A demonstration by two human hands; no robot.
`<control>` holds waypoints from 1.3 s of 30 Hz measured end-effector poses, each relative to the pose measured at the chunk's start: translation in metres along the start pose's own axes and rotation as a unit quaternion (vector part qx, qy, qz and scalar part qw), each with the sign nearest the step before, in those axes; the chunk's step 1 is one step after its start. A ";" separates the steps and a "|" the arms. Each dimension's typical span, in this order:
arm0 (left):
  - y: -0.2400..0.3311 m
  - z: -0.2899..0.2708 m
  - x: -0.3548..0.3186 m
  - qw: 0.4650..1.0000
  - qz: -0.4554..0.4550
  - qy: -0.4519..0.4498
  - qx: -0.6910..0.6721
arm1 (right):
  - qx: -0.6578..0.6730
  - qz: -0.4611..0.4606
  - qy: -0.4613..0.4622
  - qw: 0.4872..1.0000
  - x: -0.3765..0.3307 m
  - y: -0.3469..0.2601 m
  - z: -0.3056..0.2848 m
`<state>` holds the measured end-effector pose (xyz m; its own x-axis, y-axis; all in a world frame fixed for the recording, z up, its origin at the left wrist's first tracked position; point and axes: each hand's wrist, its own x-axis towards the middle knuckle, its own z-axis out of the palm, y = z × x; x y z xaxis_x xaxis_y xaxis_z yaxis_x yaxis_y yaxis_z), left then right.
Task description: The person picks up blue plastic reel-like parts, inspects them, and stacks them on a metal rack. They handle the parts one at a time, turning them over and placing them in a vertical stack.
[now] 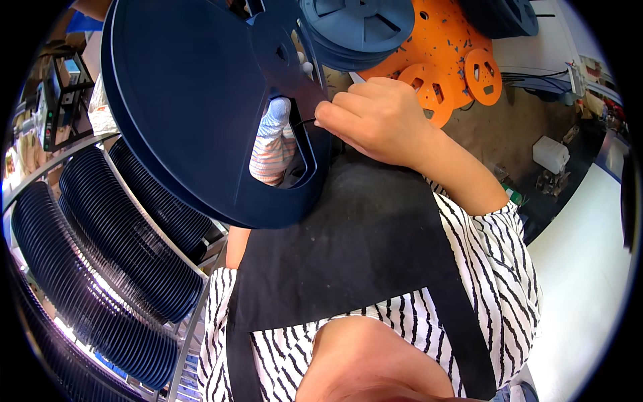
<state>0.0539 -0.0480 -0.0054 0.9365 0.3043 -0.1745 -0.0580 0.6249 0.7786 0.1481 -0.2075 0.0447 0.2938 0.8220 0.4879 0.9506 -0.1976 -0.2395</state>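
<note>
A large dark blue-black plastic reel is tilted up in front of my chest, its flange cut by window openings. Through one window shows my left hand, in a striped knit glove with a blue fingertip. It lies behind the flange against the reel, and most of its grip is hidden. My bare right hand is closed at the reel's right edge. Between its thumb and fingertips is a thin black piece, which reaches toward the window; its exact kind is too small to tell.
At left, a metal rack holds rows of upright dark reels. Beyond my right hand, stacked reels stand by an orange surface strewn with dark scraps. Orange slotted discs are at its edge. A white container sits farther right.
</note>
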 end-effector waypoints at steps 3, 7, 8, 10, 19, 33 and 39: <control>0.002 -0.010 0.001 0.999 -0.006 -0.003 0.045 | -0.020 -0.007 0.014 1.000 0.005 0.001 -0.005; 0.000 -0.007 0.003 0.998 -0.006 0.035 0.057 | -0.041 0.011 0.020 0.999 0.008 0.013 -0.007; 0.001 0.001 0.003 0.999 0.024 0.012 -0.039 | -0.039 0.011 0.025 0.999 0.009 0.012 -0.006; 0.001 -0.008 0.007 1.000 0.016 -0.017 0.002 | -0.021 0.020 0.032 0.999 0.012 0.013 -0.007; -0.007 -0.023 0.003 0.999 -0.036 0.016 0.024 | 0.129 0.192 -0.086 0.969 0.014 0.004 -0.018; 0.000 -0.003 0.002 0.998 -0.049 -0.026 -0.009 | 0.250 0.212 -0.213 0.921 0.001 -0.005 -0.021; 0.000 -0.001 0.003 0.999 -0.042 -0.009 -0.017 | 0.212 0.248 -0.195 0.925 0.011 0.000 -0.025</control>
<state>0.0559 -0.0462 -0.0066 0.9444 0.2370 -0.2280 0.0102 0.6719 0.7405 0.1539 -0.2117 0.0709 0.5454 0.8332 -0.0908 0.5596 -0.4427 -0.7006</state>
